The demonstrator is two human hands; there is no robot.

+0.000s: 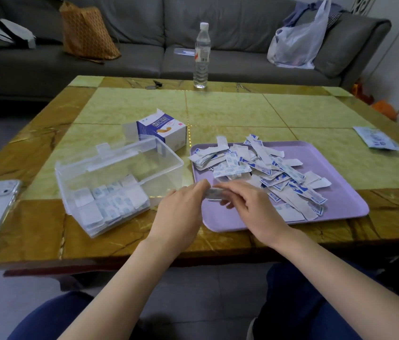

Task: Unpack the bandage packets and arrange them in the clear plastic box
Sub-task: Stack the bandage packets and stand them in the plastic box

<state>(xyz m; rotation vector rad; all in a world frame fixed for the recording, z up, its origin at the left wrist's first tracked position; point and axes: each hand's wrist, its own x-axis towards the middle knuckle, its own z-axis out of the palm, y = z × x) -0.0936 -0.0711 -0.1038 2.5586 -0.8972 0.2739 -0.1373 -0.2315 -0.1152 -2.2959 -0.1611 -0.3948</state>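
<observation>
left hand [181, 209] and right hand [251, 208] pinch one bandage packet [214, 193] above the purple tray [242, 220], at its near left corner. next, likely: carry it left of the tray into the clear plastic box [169, 165].

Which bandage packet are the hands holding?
The bandage packet pinched between the left hand and right hand, over the purple tray; the others lie loose.

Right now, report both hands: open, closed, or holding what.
Left hand: pinches one end of a bandage packet.
Right hand: holds the same packet's other end.
</observation>
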